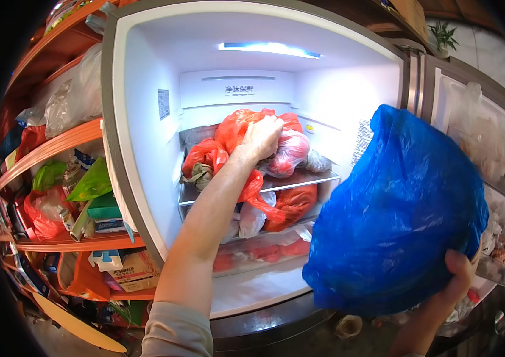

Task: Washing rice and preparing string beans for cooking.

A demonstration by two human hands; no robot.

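My left hand [263, 136] reaches into the open refrigerator, its fingers closed on a red plastic bag [239, 127] on the upper glass shelf [297, 182]. Right beside that hand lies a clear bag with red contents [290, 154]. More red bags surround it. My right hand [460, 272] holds a large, full blue plastic bag [400, 218] from its lower right side, in front of the open door; part of the fingers is hidden behind the bag. Below the shelf are a white bag [252, 218] and another red bag [290, 207].
The refrigerator door [453, 89] stands open on the right, its racks holding bags. A transparent drawer [261, 254] with red contents is at the bottom. On the left, an orange shelf unit [51, 147] holds bags, a jar and boxes. Things lie on the floor below the door.
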